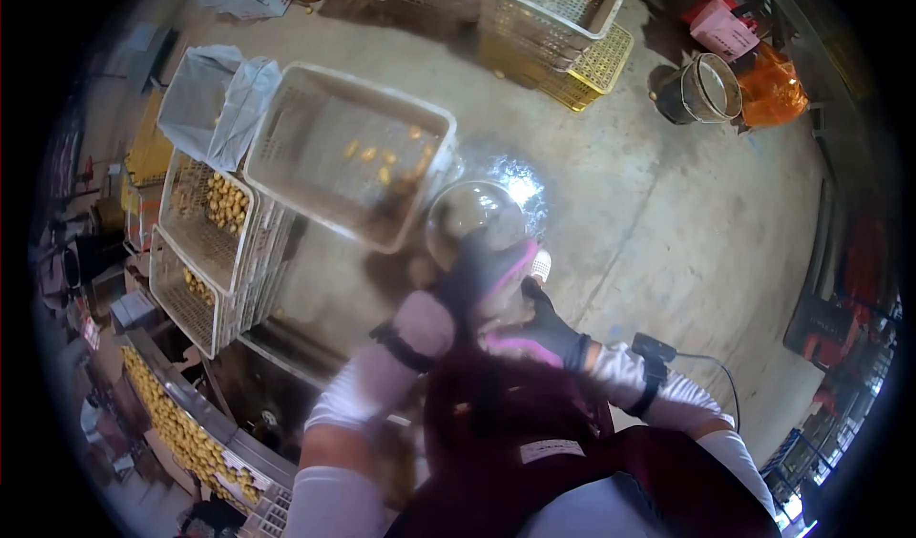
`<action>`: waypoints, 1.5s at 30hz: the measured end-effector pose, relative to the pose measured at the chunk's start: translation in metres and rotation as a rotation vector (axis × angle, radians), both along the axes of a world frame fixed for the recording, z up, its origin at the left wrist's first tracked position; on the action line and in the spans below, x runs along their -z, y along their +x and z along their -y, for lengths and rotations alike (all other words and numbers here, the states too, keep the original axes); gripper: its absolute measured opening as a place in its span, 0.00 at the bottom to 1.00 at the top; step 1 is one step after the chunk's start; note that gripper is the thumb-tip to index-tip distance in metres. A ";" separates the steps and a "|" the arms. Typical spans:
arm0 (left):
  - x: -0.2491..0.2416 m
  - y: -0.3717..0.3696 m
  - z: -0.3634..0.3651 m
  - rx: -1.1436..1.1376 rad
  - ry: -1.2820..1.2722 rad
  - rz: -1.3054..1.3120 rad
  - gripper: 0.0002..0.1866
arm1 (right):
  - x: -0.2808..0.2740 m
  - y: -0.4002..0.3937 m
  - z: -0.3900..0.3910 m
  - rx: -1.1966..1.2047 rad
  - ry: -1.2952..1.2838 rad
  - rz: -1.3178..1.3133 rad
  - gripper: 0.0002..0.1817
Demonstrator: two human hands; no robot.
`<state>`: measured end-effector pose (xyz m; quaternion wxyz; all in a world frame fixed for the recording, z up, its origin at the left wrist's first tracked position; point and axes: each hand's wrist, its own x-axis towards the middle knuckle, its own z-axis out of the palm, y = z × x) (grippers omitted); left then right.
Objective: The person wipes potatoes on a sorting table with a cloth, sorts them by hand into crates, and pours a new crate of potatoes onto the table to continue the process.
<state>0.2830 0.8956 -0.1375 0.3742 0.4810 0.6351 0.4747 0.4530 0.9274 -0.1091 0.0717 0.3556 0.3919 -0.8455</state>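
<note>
My right hand (553, 330), in a dark glove, is in front of the maroon apron (515, 395), its thumb raised apart from the fingers. A pink strip (525, 349) runs along its lower side. Smeared by motion, my left hand (477, 266) shows as a dark glove with another pink edge (513, 269) beside it; its fingers are not distinct. Just beyond it lies a round shiny basin-like shape (472, 216), partly covered by that hand. Close by at the upper left is a pale plastic crate (315, 161) with several potatoes (385, 174) on its bottom.
A white-lined container (196, 104) and stacked crates (243, 242) holding potatoes stand left. More potatoes (181, 428) fill a long trough at lower left. Further crates (563, 28) stand at the top. A bucket (711, 90) and an orange bag (773, 85) sit at upper right.
</note>
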 end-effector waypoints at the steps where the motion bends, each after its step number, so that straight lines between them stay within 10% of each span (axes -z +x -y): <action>1: 0.026 0.008 0.000 -0.120 -0.067 0.098 0.13 | 0.017 0.001 0.004 -0.057 0.178 0.019 0.41; 5: 0.033 0.011 -0.015 -0.415 -0.462 0.394 0.13 | 0.027 -0.023 -0.011 -0.439 0.696 0.336 0.39; 11: 0.187 0.037 -0.013 -0.983 -0.355 0.420 0.16 | 0.081 -0.022 -0.021 -0.410 1.196 0.289 0.38; 15: 0.163 0.059 -0.032 -0.906 -0.456 0.424 0.21 | 0.039 -0.043 -0.048 -0.833 1.027 0.347 0.35; 22: 0.120 0.022 -0.027 -0.920 -0.131 0.906 0.26 | 0.046 -0.029 -0.015 -0.421 1.392 -0.004 0.41; 26: 0.002 -0.074 0.121 -0.845 0.251 1.154 0.31 | 0.014 -0.108 0.044 -0.250 1.319 -0.119 0.44; 32: -0.075 -0.153 0.430 -1.365 0.329 0.347 0.31 | -0.026 -0.280 0.230 -0.506 1.171 -0.514 0.48; 40: -0.102 -0.116 0.724 -2.241 -0.612 -0.996 0.29 | -0.064 -0.418 0.519 -0.895 0.956 -1.090 0.49; 42: -0.100 -0.103 0.757 -2.222 -0.876 -1.081 0.29 | -0.076 -0.442 0.579 -0.847 0.950 -1.486 0.43; 45: -0.110 -0.109 0.774 -2.122 -0.855 -0.455 0.35 | -0.101 -0.486 0.670 -0.991 0.878 -1.847 0.42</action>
